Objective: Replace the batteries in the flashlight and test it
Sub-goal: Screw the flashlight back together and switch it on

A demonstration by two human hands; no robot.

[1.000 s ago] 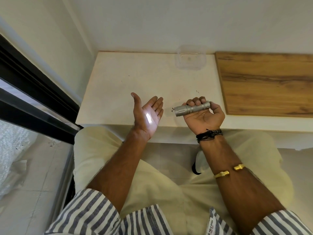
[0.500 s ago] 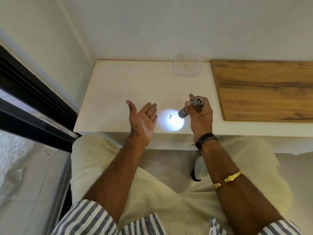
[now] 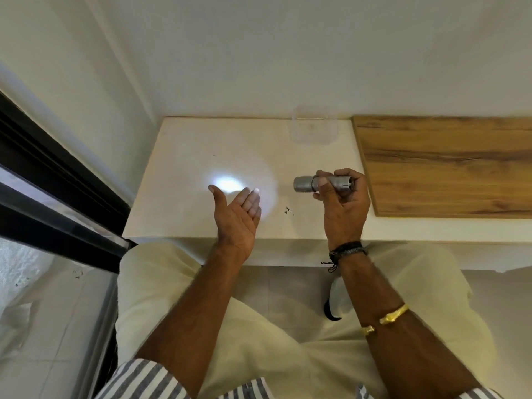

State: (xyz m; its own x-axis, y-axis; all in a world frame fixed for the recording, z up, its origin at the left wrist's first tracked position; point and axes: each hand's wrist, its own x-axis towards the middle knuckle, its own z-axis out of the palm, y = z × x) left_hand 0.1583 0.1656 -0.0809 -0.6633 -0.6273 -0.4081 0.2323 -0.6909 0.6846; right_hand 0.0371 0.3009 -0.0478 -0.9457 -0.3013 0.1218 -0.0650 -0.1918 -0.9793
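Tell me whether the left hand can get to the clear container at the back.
Probably yes. The left hand is open and holds nothing, and only counter surface lies between it and the clear container by the wall. The right hand and its flashlight sit off that path.

Lit flashlight in right hand

Clear container stands near wooden board.

The silver flashlight lies level above the pale counter, lit, head pointing left.
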